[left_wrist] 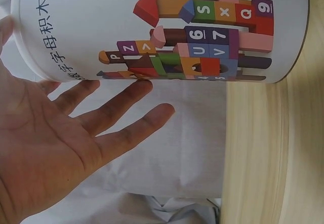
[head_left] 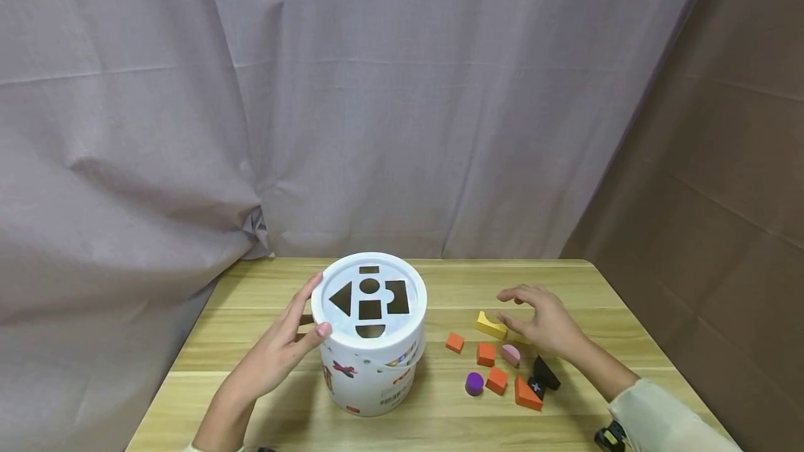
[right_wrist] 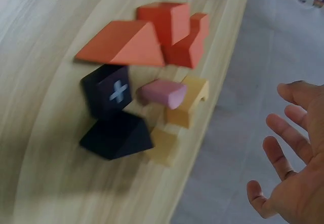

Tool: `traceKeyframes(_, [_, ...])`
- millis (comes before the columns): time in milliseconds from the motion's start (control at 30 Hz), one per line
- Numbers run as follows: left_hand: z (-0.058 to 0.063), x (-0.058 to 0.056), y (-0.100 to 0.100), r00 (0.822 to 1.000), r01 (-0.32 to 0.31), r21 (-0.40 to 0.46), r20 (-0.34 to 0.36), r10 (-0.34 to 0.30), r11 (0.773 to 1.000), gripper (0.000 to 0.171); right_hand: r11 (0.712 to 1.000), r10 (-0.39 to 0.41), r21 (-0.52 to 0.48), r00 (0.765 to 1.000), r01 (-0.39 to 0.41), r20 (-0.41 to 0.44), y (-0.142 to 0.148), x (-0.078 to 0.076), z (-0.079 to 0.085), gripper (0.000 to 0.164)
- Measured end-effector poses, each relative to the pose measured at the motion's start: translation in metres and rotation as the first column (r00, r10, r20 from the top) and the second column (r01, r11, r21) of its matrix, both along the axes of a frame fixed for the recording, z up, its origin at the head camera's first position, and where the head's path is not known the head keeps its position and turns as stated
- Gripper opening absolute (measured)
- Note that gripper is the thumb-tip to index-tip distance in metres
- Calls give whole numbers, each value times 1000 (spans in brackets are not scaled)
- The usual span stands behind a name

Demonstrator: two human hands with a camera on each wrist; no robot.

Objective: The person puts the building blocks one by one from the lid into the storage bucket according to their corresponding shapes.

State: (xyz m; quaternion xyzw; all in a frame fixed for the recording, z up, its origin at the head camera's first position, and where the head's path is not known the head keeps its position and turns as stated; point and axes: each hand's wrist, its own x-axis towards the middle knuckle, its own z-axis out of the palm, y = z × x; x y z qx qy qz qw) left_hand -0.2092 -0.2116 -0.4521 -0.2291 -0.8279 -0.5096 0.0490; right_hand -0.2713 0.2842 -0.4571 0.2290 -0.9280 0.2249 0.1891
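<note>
A person's left hand (head_left: 278,356) is resting spread wide against the left side of an upright white bucket (head_left: 370,372), index finger and thumb reaching the rim of its lid (head_left: 398,326), while the right hand (head_left: 548,321) is hovering near a yellow notched block (head_left: 489,328), thumb standing well apart from the fingers and nothing being held. The block is lying on the tabletop (head_left: 452,427), right of the bucket and at the far edge of a loose scatter of orange blocks (head_left: 497,381), a pink half-round (head_left: 511,355), a purple cylinder (head_left: 474,383) and black blocks (head_left: 548,373). By its look, the block is promising to be light, stiff and hard to damage, perhaps painted wood, its smooth faces probably offering dry fingertips only modest grip. Its flat ends are likely giving the surest pinch; the curved notch is presenting a poorer one. The bucket, seemingly thin plastic, is looking light enough to slide if nudged, its stiffer rim making the better place for steadying.
</note>
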Motion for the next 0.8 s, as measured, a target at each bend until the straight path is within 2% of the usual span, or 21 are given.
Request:
traceKeyframes(467, [0, -1, 0, 1000, 3, 2, -3, -3, 1000, 83, 995, -94, 37, 992, 91, 82, 33, -5, -29, 32])
traceKeyframes(633, [1, -1, 0, 1000, 0, -1, -4, 0, 1000, 83, 996, -84, 40, 993, 81, 84, 37, -4, -37, 31])
traceKeyframes(800, [0, 0, 0, 1000, -5, 1, 7, 5, 1000, 83, 997, -73, 47, 992, 68, 100, 38, 1, -45, 23])
